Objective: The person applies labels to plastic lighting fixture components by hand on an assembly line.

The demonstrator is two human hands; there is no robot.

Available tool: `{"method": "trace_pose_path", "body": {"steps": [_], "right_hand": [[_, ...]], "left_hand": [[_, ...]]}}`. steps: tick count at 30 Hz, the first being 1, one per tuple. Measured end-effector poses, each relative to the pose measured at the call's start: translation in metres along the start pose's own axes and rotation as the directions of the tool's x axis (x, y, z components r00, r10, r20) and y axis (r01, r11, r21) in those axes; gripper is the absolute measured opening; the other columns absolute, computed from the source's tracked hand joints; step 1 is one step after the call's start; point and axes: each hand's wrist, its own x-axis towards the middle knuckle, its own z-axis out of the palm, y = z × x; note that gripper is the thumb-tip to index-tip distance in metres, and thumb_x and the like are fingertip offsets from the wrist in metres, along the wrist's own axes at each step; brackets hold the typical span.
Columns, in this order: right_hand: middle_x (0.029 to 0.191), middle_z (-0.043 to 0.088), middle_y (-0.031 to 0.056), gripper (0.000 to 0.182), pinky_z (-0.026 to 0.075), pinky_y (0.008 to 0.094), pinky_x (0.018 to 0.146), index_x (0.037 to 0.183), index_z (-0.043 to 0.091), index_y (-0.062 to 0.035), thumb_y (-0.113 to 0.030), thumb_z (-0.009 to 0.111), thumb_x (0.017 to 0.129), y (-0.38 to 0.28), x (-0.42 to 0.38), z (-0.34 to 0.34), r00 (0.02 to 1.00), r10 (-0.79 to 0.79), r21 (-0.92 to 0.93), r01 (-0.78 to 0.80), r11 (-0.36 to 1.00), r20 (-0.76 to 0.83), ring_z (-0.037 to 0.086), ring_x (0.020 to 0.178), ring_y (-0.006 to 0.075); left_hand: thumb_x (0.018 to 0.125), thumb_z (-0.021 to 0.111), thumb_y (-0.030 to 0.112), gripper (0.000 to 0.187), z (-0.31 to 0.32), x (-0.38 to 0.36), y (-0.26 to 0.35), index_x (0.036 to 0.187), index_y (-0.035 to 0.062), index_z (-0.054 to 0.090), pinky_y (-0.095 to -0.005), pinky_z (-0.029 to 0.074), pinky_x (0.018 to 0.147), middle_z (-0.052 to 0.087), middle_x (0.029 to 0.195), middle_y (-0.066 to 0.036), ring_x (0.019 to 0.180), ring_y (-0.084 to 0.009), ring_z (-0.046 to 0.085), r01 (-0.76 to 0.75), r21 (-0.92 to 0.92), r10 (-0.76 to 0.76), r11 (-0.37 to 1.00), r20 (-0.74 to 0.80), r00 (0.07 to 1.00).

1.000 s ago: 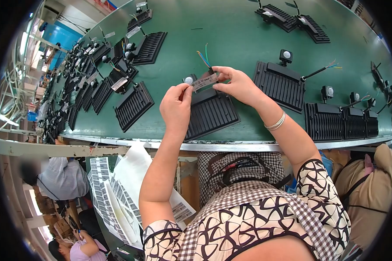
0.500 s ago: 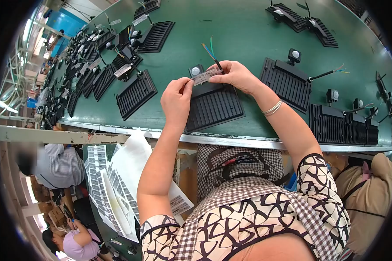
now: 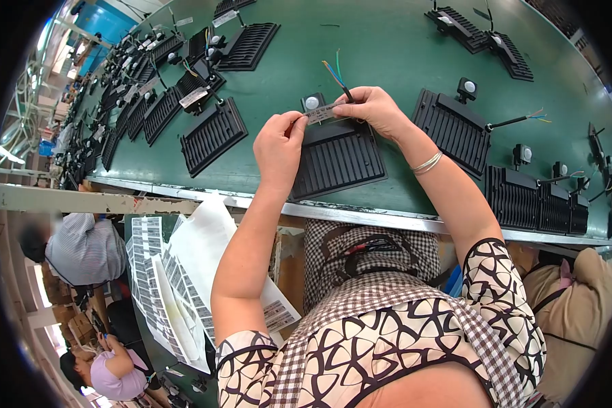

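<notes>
A black floodlight (image 3: 340,162) with a finned back lies in front of me, its motion sensor (image 3: 313,102) at the far side. Its short cable (image 3: 347,93) stands up, ending in bare coloured wires. A narrow printed label (image 3: 321,113) stretches between my hands above the light's far edge. My left hand (image 3: 279,146) pinches the label's left end between thumb and forefinger. Closed at the foot of the cable, my right hand (image 3: 374,112) grips the label's other end, thumb on top, where the label meets the cable.
Another floodlight (image 3: 452,129) lies to the right, with several more beyond it. On the left sits a floodlight (image 3: 214,137) before a crowded row of labelled ones. Label sheets (image 3: 180,285) hang below the table's metal edge (image 3: 415,219). Other people sit at both sides.
Both hands keep hold of the label, which now sits flatter and tilts less. The right thumb has shifted towards the cable. The whole view has shifted slightly.
</notes>
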Motion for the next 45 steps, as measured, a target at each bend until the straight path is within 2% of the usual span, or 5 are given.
{"method": "trace_pose_path", "body": {"steps": [19, 28, 34, 39, 45], "right_hand": [[0.089, 0.069, 0.0050, 0.020, 0.052, 0.0223, 0.072, 0.101, 0.067, 0.0029, -0.014, 0.068, 0.091, 0.018, -0.017, 0.034, 0.827, -0.291, -0.151, 0.249, 0.957, -0.481, 0.066, 0.079, 0.0109], [0.086, 0.068, 0.0045, 0.014, 0.052, 0.0231, 0.069, 0.097, 0.067, 0.0028, -0.008, 0.068, 0.089, 0.022, -0.009, 0.034, 0.808, -0.176, 0.163, 0.316, 0.935, -0.562, 0.064, 0.073, 0.0102], [0.100, 0.066, 0.0034, 0.027, 0.049, 0.0213, 0.081, 0.111, 0.063, 0.0012, -0.010, 0.071, 0.089, 0.021, -0.017, 0.014, 0.894, -0.165, 0.174, 0.257, 0.951, -0.416, 0.061, 0.088, 0.0088], [0.121, 0.060, 0.0132, 0.053, 0.046, 0.0375, 0.100, 0.127, 0.058, -0.0045, -0.018, 0.076, 0.079, 0.029, -0.068, 0.005, 0.855, -0.338, -0.312, 0.222, 0.924, -0.394, 0.058, 0.113, 0.0261], [0.149, 0.031, 0.0298, 0.074, 0.026, 0.0569, 0.113, 0.143, 0.044, -0.0125, -0.033, 0.075, 0.079, 0.036, -0.109, 0.059, 0.953, -0.284, -0.934, 0.195, 0.300, 0.107, 0.027, 0.136, 0.0538]], "left_hand": [[0.088, 0.067, 0.022, 0.017, 0.004, 0.006, 0.020, 0.088, 0.0053, 0.070, -0.0336, 0.046, 0.062, 0.063, 0.075, -0.005, 0.065, -0.0209, 0.059, -0.027, 0.284, 0.030, 0.959, -0.004, 1.000], [0.088, 0.064, 0.023, 0.016, 0.024, 0.031, 0.007, 0.087, 0.0081, 0.069, -0.0381, 0.050, 0.067, 0.066, 0.080, -0.005, 0.076, -0.0253, 0.064, -0.235, 0.424, 0.253, 0.875, 0.014, 0.967], [0.092, 0.061, 0.030, 0.027, -0.018, 0.027, 0.000, 0.101, 0.0054, 0.067, -0.0375, 0.049, 0.070, 0.066, 0.086, -0.010, 0.072, -0.0250, 0.062, 0.158, 0.226, -0.155, 0.961, -0.031, 0.987], [0.079, 0.075, 0.038, 0.053, -0.028, -0.066, 0.035, 0.124, 0.0138, 0.060, -0.0406, 0.050, 0.065, 0.056, 0.086, -0.011, 0.074, -0.0270, 0.060, -0.180, 0.370, 0.020, 0.911, 0.399, 0.917], [0.073, 0.080, 0.036, 0.067, -0.021, -0.058, 0.002, 0.135, 0.0244, 0.056, -0.0406, 0.051, 0.069, 0.052, 0.091, -0.011, 0.080, -0.0298, 0.059, -0.379, 0.534, 0.068, 0.756, 0.512, 0.857]]}}
